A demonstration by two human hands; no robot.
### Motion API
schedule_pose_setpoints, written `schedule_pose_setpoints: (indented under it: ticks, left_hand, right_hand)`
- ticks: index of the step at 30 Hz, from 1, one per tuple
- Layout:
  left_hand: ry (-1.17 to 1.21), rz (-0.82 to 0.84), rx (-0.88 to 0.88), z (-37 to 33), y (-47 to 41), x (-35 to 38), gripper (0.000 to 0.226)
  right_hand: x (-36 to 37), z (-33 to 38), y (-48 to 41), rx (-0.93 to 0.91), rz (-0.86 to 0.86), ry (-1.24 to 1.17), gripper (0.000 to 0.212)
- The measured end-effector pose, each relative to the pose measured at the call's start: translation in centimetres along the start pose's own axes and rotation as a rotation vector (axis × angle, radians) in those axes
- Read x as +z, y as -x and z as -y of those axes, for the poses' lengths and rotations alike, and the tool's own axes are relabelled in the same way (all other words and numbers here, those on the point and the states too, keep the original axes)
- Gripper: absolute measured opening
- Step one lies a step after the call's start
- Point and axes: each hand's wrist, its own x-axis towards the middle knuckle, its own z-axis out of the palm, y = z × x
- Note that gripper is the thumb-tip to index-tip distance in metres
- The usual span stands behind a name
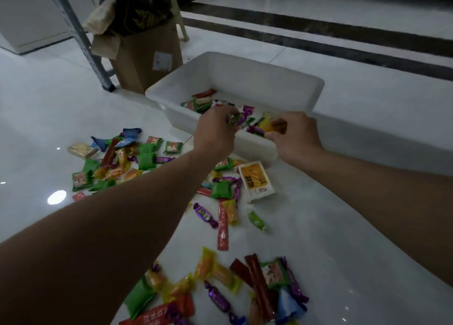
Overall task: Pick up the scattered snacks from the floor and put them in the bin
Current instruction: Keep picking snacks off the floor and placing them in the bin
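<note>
**A:** ok head cam, what are the hands up to?

**B:** Both are over the near edge of the white bin (247, 79), which sits on the pale tiled floor (367, 133). The left hand (215, 131) is pinched around a purple twist-wrapped candy (234, 119). The right hand (295, 134) is gripping a yellow-orange wrapped snack (270, 125) between thumb and fingers, right above the bin's inside.

**A:** anything in the bin already?

**B:** Yeah, a handful of wrappers along the bottom: green, red, purple. Still loads on the floor though. One scattered bunch of green, blue and orange packets (117, 160) lies left of the bin, a white-and-yellow pouch (256, 181) lies just in front of it, and another heap (245, 288) sits close to the camera at the bottom edge, with red sticks and purple candies mixed in.

**A:** background?

**B:** Brown cardboard box (147, 57) behind the bin's left corner, next to a grey metal leg (83, 38).
</note>
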Motion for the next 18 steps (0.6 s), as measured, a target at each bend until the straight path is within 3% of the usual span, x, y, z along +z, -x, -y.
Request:
schedule_pose_setpoints:
  ticks: [5,18]
  left_hand:
    - [-0.012,-0.006,0.036,-0.9,-3.2,2.3,0.029]
    - [-0.155,0.055,0.047,1.5,-8.2,9.5,0.028]
  right_hand:
    - [-1.0,-0.7,-2.4,0.019,-0.088,-0.017,0.028]
    - [1.1,-4.1,-6.9,0.033,-0.063,0.019,0.028]
